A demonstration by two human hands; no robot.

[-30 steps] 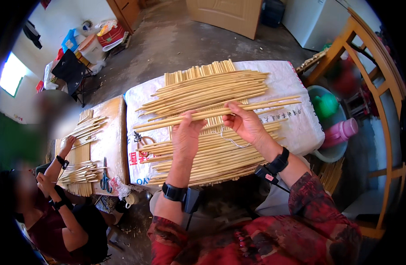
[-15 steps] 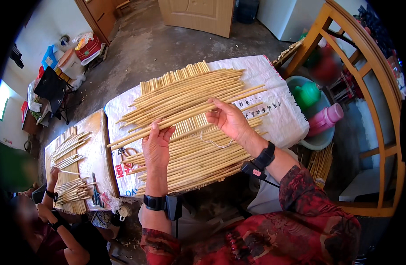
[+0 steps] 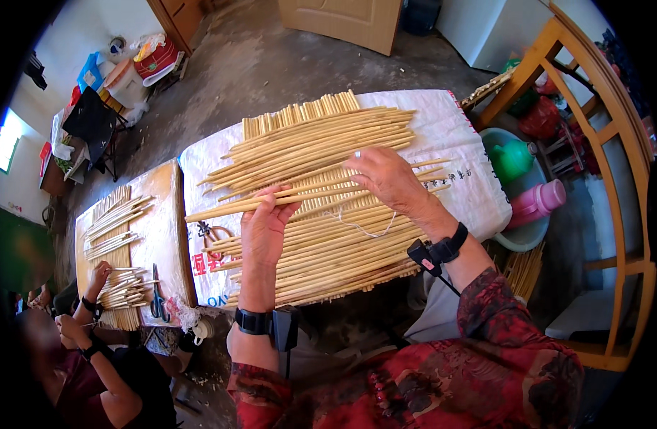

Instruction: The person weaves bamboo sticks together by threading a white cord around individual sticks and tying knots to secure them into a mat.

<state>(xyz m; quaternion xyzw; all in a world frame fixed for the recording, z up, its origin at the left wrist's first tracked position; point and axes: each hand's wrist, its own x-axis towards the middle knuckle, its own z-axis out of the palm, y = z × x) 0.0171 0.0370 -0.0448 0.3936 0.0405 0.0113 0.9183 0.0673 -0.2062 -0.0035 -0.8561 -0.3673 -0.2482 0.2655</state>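
A few long pale-yellow stalks (image 3: 217, 210) lie across both of my hands, slanting up to the right. My left hand (image 3: 265, 225), palm up, pinches them near their left part between thumb and fingers. Over their right part my right hand (image 3: 391, 179) bends down with its back showing, fingers closed on the stalks; the fingertips are partly hidden. Below them spreads a wide layer of parallel stalks (image 3: 328, 261), with a loose white string (image 3: 367, 233) on it. Beyond my hands rests another pile of stalks (image 3: 321, 136), laid over shorter crosswise ones (image 3: 300, 114).
White sheeting (image 3: 471, 179) covers the table. A brown looped handle (image 3: 215, 236) sits at its left. On the adjoining left table are stalk bundles (image 3: 117, 218) and scissors (image 3: 157, 300), where another person's hand (image 3: 98, 279) works. A basin (image 3: 518, 239) and wooden frame (image 3: 593, 129) stand at right.
My right hand has turned from palm up to back up over the stalks. My left hand still pinches them. The whole view has shifted slightly.
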